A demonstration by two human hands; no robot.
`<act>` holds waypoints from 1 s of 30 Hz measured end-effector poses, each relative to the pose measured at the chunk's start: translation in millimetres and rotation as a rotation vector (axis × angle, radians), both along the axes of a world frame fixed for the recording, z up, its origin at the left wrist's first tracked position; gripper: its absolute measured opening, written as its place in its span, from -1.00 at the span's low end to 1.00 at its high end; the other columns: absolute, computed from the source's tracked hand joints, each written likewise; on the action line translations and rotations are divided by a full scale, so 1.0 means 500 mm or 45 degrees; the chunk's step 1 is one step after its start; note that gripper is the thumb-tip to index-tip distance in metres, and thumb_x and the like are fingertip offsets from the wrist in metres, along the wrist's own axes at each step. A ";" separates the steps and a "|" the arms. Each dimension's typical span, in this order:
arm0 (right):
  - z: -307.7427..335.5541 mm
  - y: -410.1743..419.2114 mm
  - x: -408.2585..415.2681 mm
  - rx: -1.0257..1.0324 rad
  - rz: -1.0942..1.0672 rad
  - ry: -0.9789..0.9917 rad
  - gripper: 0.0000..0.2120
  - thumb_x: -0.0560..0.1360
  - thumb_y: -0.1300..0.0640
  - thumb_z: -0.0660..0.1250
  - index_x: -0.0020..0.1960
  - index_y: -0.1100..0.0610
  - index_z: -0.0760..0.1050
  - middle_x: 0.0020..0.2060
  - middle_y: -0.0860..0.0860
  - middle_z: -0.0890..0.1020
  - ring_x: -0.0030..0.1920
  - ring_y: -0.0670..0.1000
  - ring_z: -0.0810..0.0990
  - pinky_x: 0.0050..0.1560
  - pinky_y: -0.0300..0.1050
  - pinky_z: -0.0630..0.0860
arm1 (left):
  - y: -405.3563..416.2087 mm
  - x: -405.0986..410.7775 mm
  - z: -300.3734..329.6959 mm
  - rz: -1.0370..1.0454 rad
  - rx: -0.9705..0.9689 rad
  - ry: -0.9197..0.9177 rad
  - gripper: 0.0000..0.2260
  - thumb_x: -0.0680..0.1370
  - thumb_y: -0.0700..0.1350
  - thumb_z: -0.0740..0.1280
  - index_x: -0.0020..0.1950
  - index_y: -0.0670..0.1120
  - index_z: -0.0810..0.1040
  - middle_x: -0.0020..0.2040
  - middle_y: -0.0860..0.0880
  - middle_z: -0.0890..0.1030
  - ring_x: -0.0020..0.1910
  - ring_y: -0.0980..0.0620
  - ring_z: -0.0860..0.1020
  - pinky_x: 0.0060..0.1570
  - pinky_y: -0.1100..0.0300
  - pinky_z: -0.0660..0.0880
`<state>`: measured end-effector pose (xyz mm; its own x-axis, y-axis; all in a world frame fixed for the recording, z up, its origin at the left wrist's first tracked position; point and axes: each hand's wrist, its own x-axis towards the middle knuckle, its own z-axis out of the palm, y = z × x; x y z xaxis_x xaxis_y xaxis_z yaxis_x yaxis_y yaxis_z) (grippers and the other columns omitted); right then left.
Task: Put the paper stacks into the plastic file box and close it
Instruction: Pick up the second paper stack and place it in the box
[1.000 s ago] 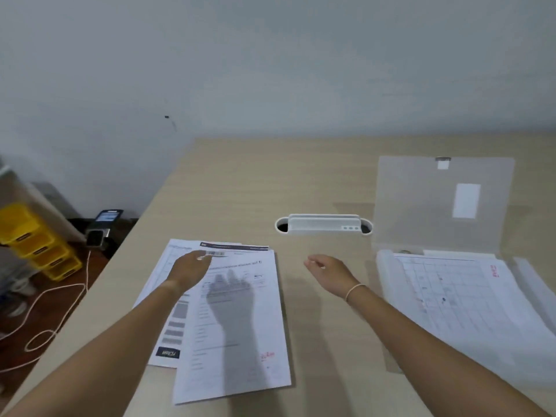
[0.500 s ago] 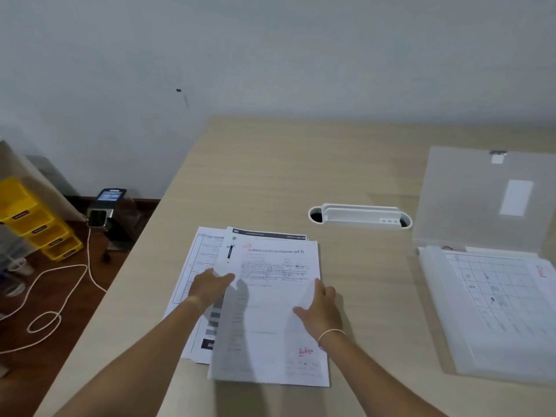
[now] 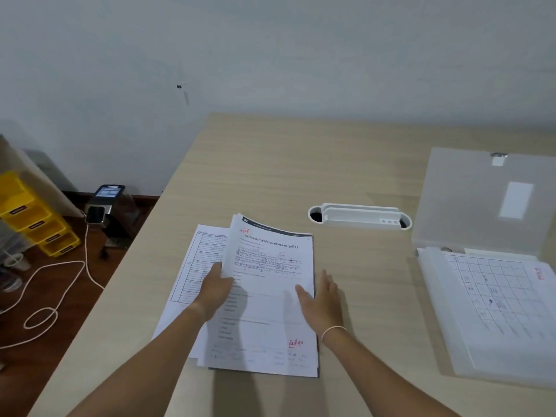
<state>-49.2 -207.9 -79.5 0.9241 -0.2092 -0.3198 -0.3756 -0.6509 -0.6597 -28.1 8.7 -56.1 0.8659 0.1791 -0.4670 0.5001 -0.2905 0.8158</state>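
Paper stack [image 3: 267, 296]: light, floppy, slippery. Left hand [image 3: 215, 291] pinching left edge; right hand [image 3: 320, 299] open, flat at right edge. Grip both sides.

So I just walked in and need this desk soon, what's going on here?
A person is gathering a paper stack on the desk, left hand gripping its left edge, right hand flat against its right edge. Another sheet lies underneath. The plastic file box sits open to the right, already holding papers.
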 end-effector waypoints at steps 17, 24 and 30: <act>0.216 -0.064 0.103 0.860 -0.336 -0.595 -0.63 0.42 0.41 0.07 -0.16 -0.06 0.39 -0.19 -0.03 0.56 -0.16 0.03 0.49 -0.15 -0.10 0.42 | -0.071 0.079 0.190 0.019 -0.368 -0.705 -0.72 0.47 -0.24 0.11 0.10 -0.12 0.51 0.01 -0.02 0.61 0.01 0.01 0.57 -0.05 0.16 0.54; 0.190 -0.077 0.044 0.878 -0.337 -0.733 -0.64 0.38 0.36 0.12 -0.09 -0.11 0.37 -0.20 -0.09 0.53 -0.19 -0.07 0.50 -0.16 -0.12 0.46 | -0.101 0.080 0.200 0.074 -0.363 -0.780 -0.76 0.46 -0.24 0.07 -0.07 0.02 0.47 -0.18 0.13 0.59 -0.25 0.23 0.56 -0.25 0.29 0.51; 0.154 -0.069 0.048 0.712 -0.295 -0.601 -0.70 0.46 0.40 0.06 0.01 0.03 0.34 -0.18 0.02 0.52 -0.26 -0.06 0.47 -0.48 -0.46 0.40 | -0.123 0.074 0.167 -0.020 -0.213 -0.712 -0.70 0.55 -0.21 0.01 0.14 -0.08 0.47 -0.06 0.11 0.54 -0.09 0.20 0.55 -0.24 0.34 0.47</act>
<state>-25.3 -242.4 -2.3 0.9411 -0.3376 -0.0176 -0.0586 -0.1117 -0.9920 9.0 -52.7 27.6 0.9910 0.1271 0.0410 -0.0231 -0.1390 0.9900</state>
